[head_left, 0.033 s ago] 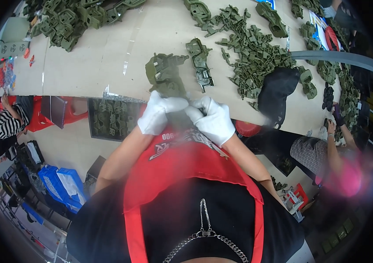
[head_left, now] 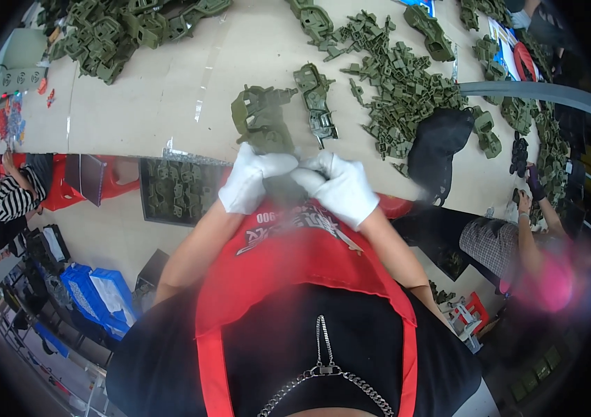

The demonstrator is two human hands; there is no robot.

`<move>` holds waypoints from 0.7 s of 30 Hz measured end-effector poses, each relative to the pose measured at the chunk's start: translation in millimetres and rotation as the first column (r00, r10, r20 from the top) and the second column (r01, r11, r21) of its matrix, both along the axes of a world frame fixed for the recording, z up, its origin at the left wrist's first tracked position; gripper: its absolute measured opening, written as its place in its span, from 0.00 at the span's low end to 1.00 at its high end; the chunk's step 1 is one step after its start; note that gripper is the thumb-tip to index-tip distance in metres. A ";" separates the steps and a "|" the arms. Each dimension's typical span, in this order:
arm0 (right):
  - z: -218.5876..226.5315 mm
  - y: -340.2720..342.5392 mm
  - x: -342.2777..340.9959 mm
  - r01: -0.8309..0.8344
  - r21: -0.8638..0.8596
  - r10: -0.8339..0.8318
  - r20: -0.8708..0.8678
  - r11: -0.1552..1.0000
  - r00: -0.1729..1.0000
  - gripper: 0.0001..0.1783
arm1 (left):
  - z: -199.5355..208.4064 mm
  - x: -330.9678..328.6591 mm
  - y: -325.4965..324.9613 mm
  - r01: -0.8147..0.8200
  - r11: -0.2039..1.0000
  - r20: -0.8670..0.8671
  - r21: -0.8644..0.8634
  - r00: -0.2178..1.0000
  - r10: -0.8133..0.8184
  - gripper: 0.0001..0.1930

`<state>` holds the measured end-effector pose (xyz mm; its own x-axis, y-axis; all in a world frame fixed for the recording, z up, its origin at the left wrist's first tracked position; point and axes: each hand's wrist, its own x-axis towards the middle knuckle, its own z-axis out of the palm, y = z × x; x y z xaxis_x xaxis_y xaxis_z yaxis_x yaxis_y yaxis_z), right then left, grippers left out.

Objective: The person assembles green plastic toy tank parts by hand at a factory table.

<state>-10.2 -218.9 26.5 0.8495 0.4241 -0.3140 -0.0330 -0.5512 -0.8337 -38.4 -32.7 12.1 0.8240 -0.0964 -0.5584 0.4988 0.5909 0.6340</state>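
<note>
The left hand (head_left: 254, 179) and the right hand (head_left: 343, 191), both in white gloves, are close together at the near edge of the table (head_left: 150, 104); their fingers are bent in, and I cannot tell what they pinch; a chunky green part (head_left: 262, 117) is just past the left hand; its long way runs far to near, and a thin arm pokes right from its far end; a slimmer green part (head_left: 315, 90) is beside it, its near end leaning right; small green bits (head_left: 406, 90) lie in a heap farther right.
</note>
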 end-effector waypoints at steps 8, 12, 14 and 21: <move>19.4 40.9 93.8 0.015 0.189 -0.061 0.242 0.982 0.968 0.13 | 5.8 6.7 -8.1 0.052 0.983 0.034 0.176 0.998 -0.059 0.20; 37.0 55.8 97.6 -0.044 -0.107 0.062 0.174 0.993 0.983 0.12 | -14.4 6.4 -1.1 0.012 0.994 0.084 0.106 0.996 -0.021 0.22; 25.6 48.0 93.6 -0.146 -0.163 0.210 0.512 0.976 0.833 0.12 | -18.0 6.4 1.3 0.038 0.998 0.164 -0.050 0.986 -0.029 0.16; 57.7 52.9 80.5 0.107 -0.019 -0.104 0.117 0.994 0.988 0.11 | 15.7 23.2 -14.7 -0.082 0.974 0.048 0.212 0.996 0.073 0.18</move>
<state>70.3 -166.0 84.2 0.9202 0.3236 -0.2203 0.0043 -0.5710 -0.8209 -15.2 -47.4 27.9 0.8459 0.0866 -0.5263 0.4290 0.4758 0.7678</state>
